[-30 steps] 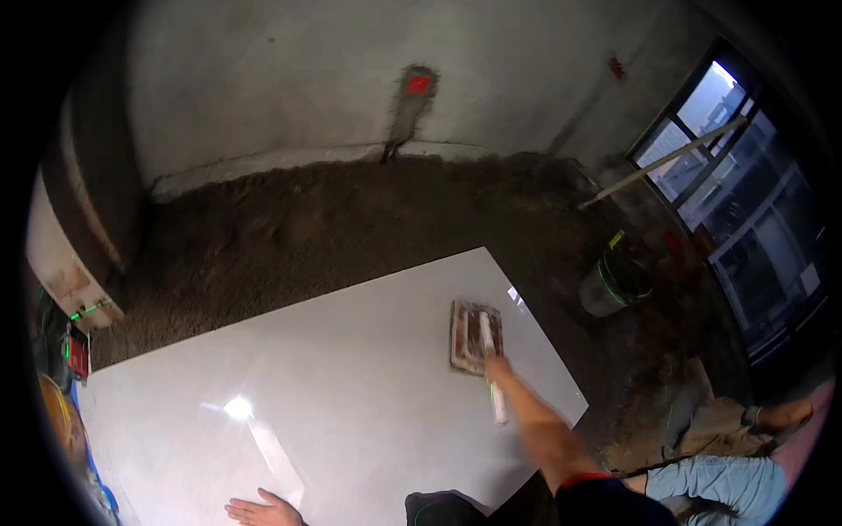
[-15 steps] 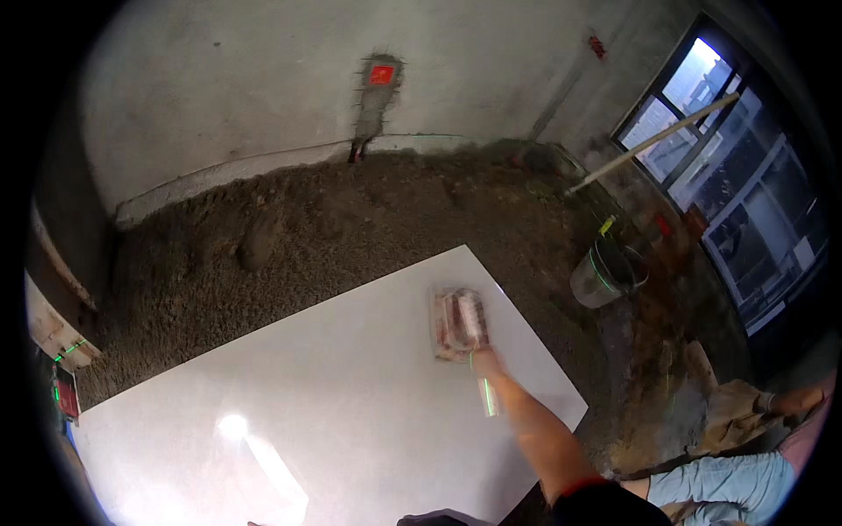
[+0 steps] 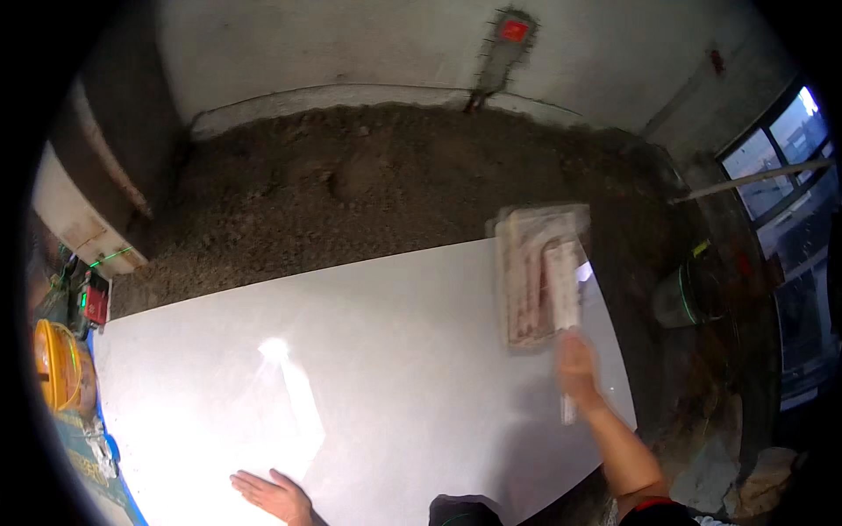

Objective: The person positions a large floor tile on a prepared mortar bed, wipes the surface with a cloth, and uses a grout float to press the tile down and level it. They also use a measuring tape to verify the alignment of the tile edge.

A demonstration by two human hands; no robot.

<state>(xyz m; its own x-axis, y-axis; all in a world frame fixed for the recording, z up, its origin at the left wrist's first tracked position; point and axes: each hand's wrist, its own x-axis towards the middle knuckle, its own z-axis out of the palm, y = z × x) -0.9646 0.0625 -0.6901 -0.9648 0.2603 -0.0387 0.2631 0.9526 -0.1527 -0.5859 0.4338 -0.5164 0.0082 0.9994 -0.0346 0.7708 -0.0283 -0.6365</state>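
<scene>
My right hand (image 3: 577, 368) is closed round the pale handle of a flat, rectangular tamping tool (image 3: 531, 280), blurred by motion, above the right part of a large glossy white tile (image 3: 377, 324); the tool overlaps the tile's far edge. My left hand (image 3: 272, 498) lies with fingers stretched out on the tile near its lower left. A bright glare and the shadow of my arm show on the tile's surface. A dark rounded shape, possibly my knee, sits at the bottom middle.
Rough mortar (image 3: 351, 175) covers the floor beyond. A red laser level (image 3: 95, 302) and yellow bucket (image 3: 57, 364) stand left, beside a pillar (image 3: 92, 219). A grey bucket (image 3: 680, 302), a leaning pole (image 3: 745, 182) and a window (image 3: 763, 167) are right; a wall closes the back.
The view has swung, mostly losing the co-worker at lower right. The tool now looks larger and raised, over the tile's far edge. My left hand, nearly hidden half a second ago, shows again.
</scene>
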